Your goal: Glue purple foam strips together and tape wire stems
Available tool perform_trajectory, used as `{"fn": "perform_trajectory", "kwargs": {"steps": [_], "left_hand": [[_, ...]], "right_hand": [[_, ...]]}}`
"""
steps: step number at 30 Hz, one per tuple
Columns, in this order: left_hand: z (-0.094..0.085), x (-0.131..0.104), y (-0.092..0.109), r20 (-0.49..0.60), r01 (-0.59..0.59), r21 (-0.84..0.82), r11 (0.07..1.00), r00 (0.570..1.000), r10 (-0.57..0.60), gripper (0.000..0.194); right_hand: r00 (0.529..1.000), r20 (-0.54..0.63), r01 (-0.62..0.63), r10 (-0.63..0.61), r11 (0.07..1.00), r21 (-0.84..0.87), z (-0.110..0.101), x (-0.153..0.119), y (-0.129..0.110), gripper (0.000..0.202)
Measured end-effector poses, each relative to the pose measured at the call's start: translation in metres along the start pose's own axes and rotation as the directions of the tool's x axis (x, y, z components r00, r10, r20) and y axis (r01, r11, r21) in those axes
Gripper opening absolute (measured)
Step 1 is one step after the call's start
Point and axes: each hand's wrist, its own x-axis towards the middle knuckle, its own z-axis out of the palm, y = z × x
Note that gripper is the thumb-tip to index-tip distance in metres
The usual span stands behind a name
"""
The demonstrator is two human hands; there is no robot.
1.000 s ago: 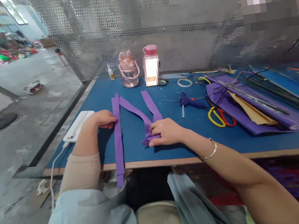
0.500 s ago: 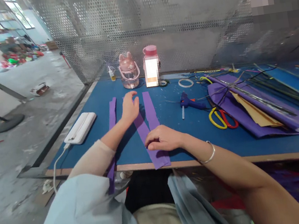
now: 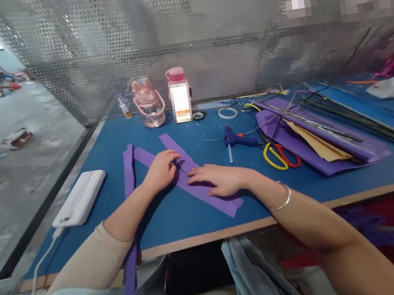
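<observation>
Two purple strips point(image 3: 209, 198) lie overlapping at a slant on the blue table, their far ends spread apart. My left hand point(image 3: 161, 171) rests on them near the middle, fingers curled with thumb and fingertips close together; whether it pinches a strip is hidden. Just right of it, my right hand point(image 3: 219, 178) lies on the same strips with its fingers spread, palm down. Another purple strip point(image 3: 128, 174) runs under my left forearm and hangs over the table's front edge.
A white power bank point(image 3: 79, 198) with a cable lies at the left. Behind stand two pink bottles point(image 3: 149, 106) point(image 3: 177, 77) and a small glue bottle point(image 3: 125, 109). Rightward are a blue glue gun point(image 3: 241, 138), scissors point(image 3: 281, 156), tape rings and purple sheets point(image 3: 327, 163).
My left hand has come down and nearer to my right hand. The two strips now slant more, and my right fingers have spread. The view has shifted to the right.
</observation>
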Motion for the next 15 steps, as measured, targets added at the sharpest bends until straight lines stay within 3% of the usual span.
{"fn": "perform_trajectory", "kwargs": {"steps": [3, 5, 8, 11, 15], "left_hand": [[-0.002, -0.001, 0.008, 0.035, -0.086, -0.014, 0.996, 0.996, 0.086, 0.035], [-0.003, -0.001, 0.011, 0.066, -0.173, -0.038, 0.984, 0.982, 0.176, 0.036], [-0.003, -0.002, 0.012, 0.109, -0.262, -0.069, 0.963, 0.957, 0.268, 0.038], [-0.002, -0.002, 0.011, 0.149, -0.288, -0.065, 0.955, 0.944, 0.295, 0.039], [-0.007, -0.002, 0.013, 0.100, -0.268, 0.003, 0.963, 0.959, 0.267, 0.038]], "right_hand": [[0.985, -0.120, -0.118, 0.120, 0.993, 0.023, -0.006, -0.004, -0.004, 0.068], [0.923, -0.231, -0.306, 0.307, 0.951, 0.040, 0.000, -0.001, -0.016, 0.080], [0.832, -0.255, -0.518, 0.493, 0.855, -0.039, 0.019, 0.008, -0.035, 0.095], [0.827, -0.227, -0.553, 0.514, 0.817, -0.165, 0.031, 0.016, -0.038, 0.078], [0.837, -0.324, -0.525, 0.442, 0.816, -0.242, 0.026, 0.012, -0.028, 0.057]]}}
